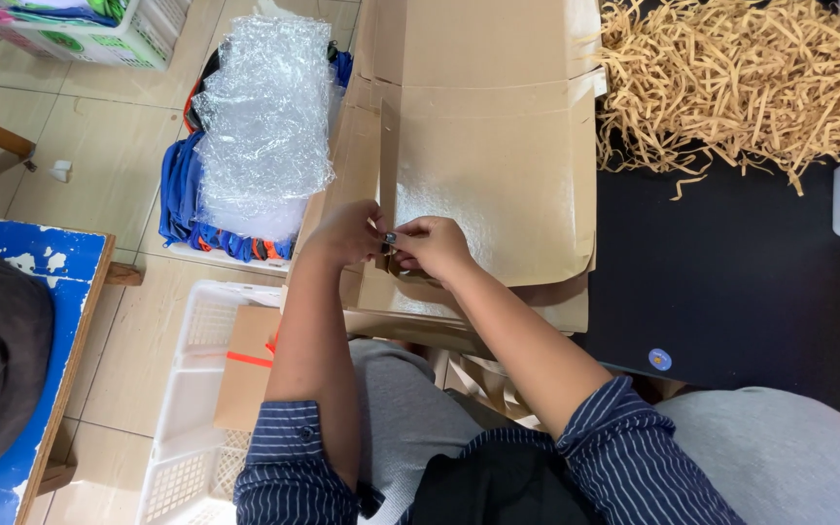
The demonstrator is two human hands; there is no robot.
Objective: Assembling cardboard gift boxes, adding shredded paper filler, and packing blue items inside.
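Head view looks down on a flat cardboard box (488,185) lying on the black worktop (731,292); at the box's near edge the left hand (347,233) and right hand (432,245) meet, fingers pinched together on a small dark object (390,238), shredded paper (741,78) beyond the box's right side

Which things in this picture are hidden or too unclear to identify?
Head view:
- Small dark item between left hand and right hand: too small, covered by fingers.
- Cardboard box: top cut off by the frame edge.
- Blue clothes: mostly hidden under bubble wrap.
- White basket: contents partly hidden by the left arm.
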